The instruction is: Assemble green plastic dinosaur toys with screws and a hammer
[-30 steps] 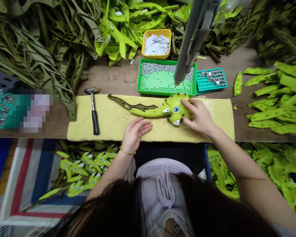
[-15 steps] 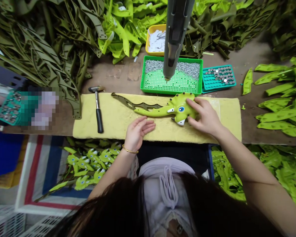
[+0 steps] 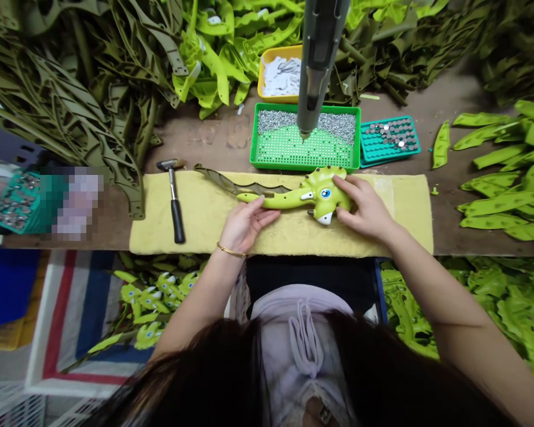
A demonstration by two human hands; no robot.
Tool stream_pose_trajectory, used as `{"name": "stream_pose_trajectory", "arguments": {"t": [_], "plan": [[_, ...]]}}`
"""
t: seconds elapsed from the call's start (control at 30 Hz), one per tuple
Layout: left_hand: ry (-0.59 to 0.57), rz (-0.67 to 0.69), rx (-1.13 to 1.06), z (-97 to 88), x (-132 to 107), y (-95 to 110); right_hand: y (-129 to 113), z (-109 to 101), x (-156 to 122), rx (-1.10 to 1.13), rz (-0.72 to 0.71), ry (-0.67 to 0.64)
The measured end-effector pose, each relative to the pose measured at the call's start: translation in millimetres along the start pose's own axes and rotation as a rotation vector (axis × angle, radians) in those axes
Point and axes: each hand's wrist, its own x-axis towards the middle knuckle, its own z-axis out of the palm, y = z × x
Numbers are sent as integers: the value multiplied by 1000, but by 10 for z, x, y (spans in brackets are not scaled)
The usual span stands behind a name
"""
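A lime-green dinosaur-head toy sword (image 3: 293,198) with a dark olive blade lies on a yellow foam pad (image 3: 204,228). My right hand (image 3: 365,209) holds the dinosaur head end, fingers curled on its right side. My left hand (image 3: 245,224) rests on the green handle section, fingers lying over it. A grey hanging screwdriver (image 3: 317,65) dangles above the green screw tray (image 3: 305,148), just behind the toy.
A hammer (image 3: 174,198) lies on the pad's left. A teal tray (image 3: 389,139) and a yellow box (image 3: 280,74) sit behind. Heaps of olive and lime plastic parts (image 3: 84,95) crowd the back, green blades (image 3: 502,172) the right. Finished toys (image 3: 155,302) lie below the bench.
My left hand has moved up from the pad onto the toy's handle. The hanging screwdriver has swung from the right to hang nearly straight. My right hand stays on the head.
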Motion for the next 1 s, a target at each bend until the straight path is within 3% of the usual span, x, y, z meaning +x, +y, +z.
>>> {"name": "stream_pose_trajectory", "arguments": {"t": [0.23, 0.5, 0.8, 0.9, 1.0], "plan": [[43, 88, -79, 208, 134, -111, -52, 37, -20, 15, 68, 53], [-19, 104, -95, 121, 67, -178, -136, -8, -12, 3, 96, 62], [-51, 5, 28, -74, -204, 3, -163, -24, -29, 13, 102, 84], [-7, 39, 78, -139, -283, -63, -176, -19, -29, 9, 93, 93], [-24, 80, 171, -93, -300, -234, -170, -6, -35, -4, 74, 102]]}}
